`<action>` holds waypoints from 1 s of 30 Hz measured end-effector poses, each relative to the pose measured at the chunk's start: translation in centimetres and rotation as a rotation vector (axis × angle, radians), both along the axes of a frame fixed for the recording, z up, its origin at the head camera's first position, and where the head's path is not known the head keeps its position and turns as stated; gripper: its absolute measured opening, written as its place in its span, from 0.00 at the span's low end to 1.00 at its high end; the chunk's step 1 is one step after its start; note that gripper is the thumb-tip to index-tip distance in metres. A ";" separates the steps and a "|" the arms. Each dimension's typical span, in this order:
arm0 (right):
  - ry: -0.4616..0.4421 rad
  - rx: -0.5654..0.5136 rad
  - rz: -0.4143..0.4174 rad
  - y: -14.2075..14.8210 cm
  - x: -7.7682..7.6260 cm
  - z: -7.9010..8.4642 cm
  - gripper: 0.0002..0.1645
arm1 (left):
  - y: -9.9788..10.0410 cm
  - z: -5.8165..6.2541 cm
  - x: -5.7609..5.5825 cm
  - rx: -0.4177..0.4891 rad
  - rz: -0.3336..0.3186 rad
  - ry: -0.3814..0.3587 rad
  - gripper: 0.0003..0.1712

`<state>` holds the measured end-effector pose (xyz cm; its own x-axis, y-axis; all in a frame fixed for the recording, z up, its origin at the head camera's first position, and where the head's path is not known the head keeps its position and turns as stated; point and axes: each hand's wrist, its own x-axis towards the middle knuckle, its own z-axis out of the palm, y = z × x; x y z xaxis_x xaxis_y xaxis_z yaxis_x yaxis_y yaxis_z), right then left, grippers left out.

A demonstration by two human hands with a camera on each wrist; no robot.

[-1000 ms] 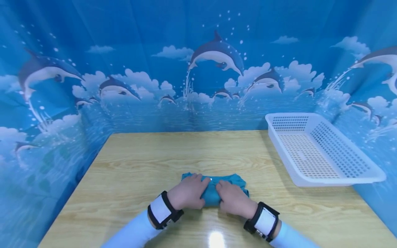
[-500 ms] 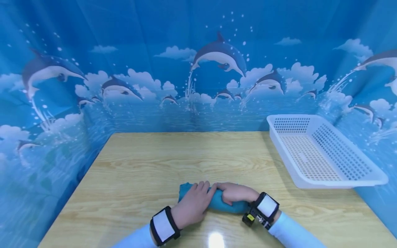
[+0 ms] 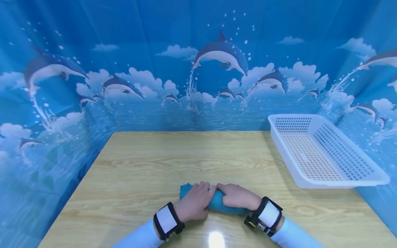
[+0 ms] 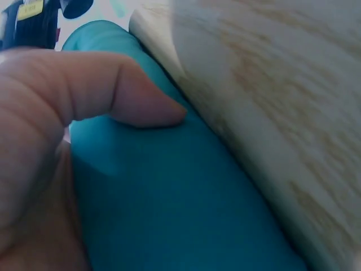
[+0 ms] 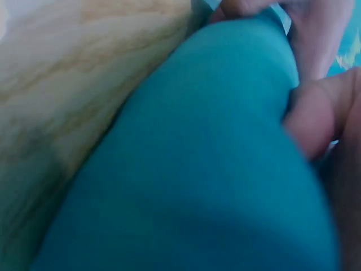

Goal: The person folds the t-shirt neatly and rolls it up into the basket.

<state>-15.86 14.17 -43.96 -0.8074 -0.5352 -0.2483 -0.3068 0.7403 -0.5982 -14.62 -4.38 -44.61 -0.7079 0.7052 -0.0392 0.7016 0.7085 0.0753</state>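
A teal cloth garment (image 3: 217, 204), rolled into a thick bundle, lies crosswise on the wooden table near its front. My left hand (image 3: 193, 204) grips the bundle left of its middle, fingers over the top; the left wrist view shows the thumb bent onto the smooth teal cloth (image 4: 158, 192). Just to the right, my right hand (image 3: 239, 197) holds the same roll with curled fingers, its index fingertip close to the left hand's. In the right wrist view the roll (image 5: 197, 147) fills the middle, with fingertips pressed against its side. The far side of the roll is mostly hidden.
A white perforated plastic basket (image 3: 328, 151) stands at the table's right side. Bare wood tabletop (image 3: 186, 151) stretches behind the hands. A blue dolphin-print curtain (image 3: 155, 69) hangs along the back and both sides.
One second ago the garment lay flatter, its far edge showing. The hands have since rolled it into a rounder bundle and drawn together. In the last half second they have barely moved.
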 end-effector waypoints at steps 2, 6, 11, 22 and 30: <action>0.117 0.060 -0.001 -0.1 0.6 0.2 0.22 | 0.0 -0.1 -0.4 0.019 -0.004 -0.039 0.29; 0.332 0.133 -0.007 0.2 1.3 0.8 0.18 | 0.0 0.0 -1.4 0.068 0.005 -0.147 0.26; 0.407 0.124 -0.021 0.8 2.0 1.4 0.21 | -0.3 0.1 -2.0 0.102 0.037 -0.205 0.29; 0.188 0.018 0.037 2.4 1.6 -0.5 0.39 | -0.5 -0.8 -2.4 0.195 0.005 -0.274 0.50; 0.044 -0.070 0.008 3.0 1.0 -1.4 0.39 | -1.3 -0.9 -3.1 0.237 -0.030 -0.381 0.48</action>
